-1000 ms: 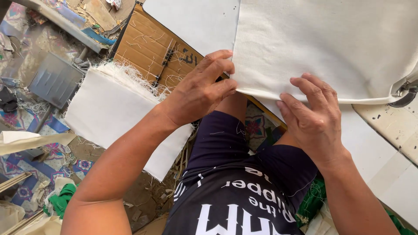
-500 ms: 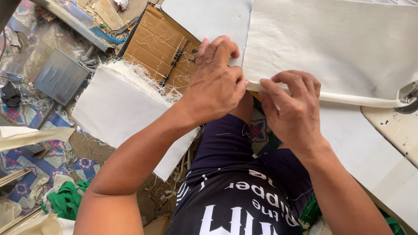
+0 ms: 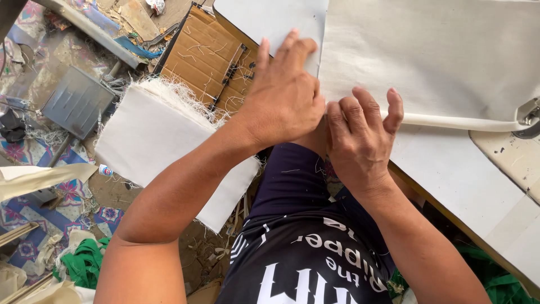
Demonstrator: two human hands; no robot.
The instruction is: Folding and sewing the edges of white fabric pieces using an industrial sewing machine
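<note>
A large sheet of off-white cloth (image 3: 439, 62) lies over a pale work table (image 3: 450, 169), its near edge folded over into a rolled hem. My left hand (image 3: 284, 98) presses flat on the cloth's left corner, fingers stretched forward. Close beside it, my right hand (image 3: 360, 141) pinches the folded hem between thumb and fingers. The two hands touch at the thumbs. At the far right the hem runs under a metal sewing-machine part (image 3: 529, 115).
A stack of white cloth pieces with frayed edges (image 3: 163, 146) sits at the left on the floor side. Behind it stands a brown wooden panel (image 3: 211, 62). A grey metal tray (image 3: 76, 101), green fabric scraps (image 3: 84, 262) and loose threads litter the patterned floor.
Both hands have slid left along the hem and drawn together until they touch. The right hand has curled from flat on the cloth into a pinch on the fold.
</note>
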